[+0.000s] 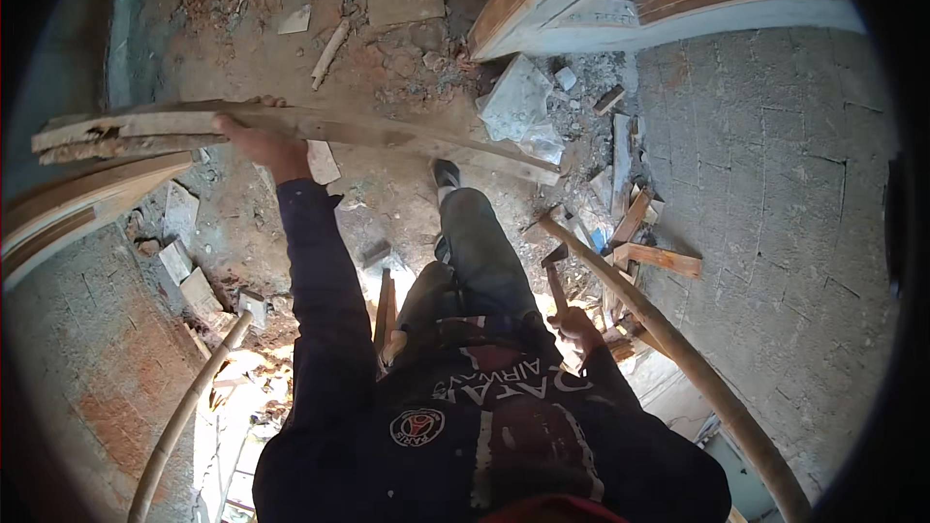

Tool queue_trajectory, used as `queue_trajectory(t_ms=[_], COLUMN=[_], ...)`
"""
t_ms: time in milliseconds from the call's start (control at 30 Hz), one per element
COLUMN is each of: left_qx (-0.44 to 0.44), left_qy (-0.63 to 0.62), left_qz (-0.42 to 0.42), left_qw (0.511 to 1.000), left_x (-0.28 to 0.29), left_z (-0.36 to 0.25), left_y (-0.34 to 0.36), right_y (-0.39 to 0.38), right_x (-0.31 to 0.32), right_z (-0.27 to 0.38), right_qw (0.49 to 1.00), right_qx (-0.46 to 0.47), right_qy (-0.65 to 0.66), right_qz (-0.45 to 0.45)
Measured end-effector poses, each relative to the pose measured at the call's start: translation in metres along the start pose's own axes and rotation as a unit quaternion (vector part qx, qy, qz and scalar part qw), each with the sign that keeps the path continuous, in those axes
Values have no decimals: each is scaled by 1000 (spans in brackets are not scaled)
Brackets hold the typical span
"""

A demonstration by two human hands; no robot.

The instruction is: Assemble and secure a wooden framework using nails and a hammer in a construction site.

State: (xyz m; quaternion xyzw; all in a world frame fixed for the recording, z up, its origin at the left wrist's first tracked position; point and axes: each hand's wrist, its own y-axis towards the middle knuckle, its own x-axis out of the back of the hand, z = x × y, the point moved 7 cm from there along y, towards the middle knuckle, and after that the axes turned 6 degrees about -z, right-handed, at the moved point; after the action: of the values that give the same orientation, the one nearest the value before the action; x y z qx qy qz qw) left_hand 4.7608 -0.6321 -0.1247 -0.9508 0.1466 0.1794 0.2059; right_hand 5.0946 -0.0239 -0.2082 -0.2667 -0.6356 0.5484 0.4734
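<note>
My left hand [262, 147] is closed around long, worn wooden planks [378, 132], held crosswise ahead of me. They reach from the far left to past my forward foot, and their left end is split and broken. Down at my right side, my right hand [579, 326] grips the handle of a hammer [555, 276]. Its dark head points up and away from me; the exact head shape is hard to make out. My forward shoe [446, 174] stands on the dirt floor just beyond the planks.
Wooden poles slant on both sides, one at right [668, 339] and one at left [189, 412]. Timber scraps [659, 259] and rubble lie along the right wall [765, 165]. Door frames [542, 0] flank the passage. Broken slabs [405, 4] and a short stick [330, 54] lie ahead.
</note>
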Motion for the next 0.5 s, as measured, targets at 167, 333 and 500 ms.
queue_trajectory(t_ms=[167, 333, 500], left_qx=[-52, -108, -130], left_qy=[-35, -65, -97], left_qz=[40, 0, -65], left_qw=[997, 992, 985], left_x=[-26, -53, -67], left_z=[-64, -139, -168], left_y=[91, 132, 188], right_y=[57, 108, 64], right_x=[2, -2, -14], right_z=[91, 244, 392], right_qw=[999, 995, 997], right_qx=[11, 72, 42], right_qy=[-19, -73, -62], right_qz=[-28, 4, 17])
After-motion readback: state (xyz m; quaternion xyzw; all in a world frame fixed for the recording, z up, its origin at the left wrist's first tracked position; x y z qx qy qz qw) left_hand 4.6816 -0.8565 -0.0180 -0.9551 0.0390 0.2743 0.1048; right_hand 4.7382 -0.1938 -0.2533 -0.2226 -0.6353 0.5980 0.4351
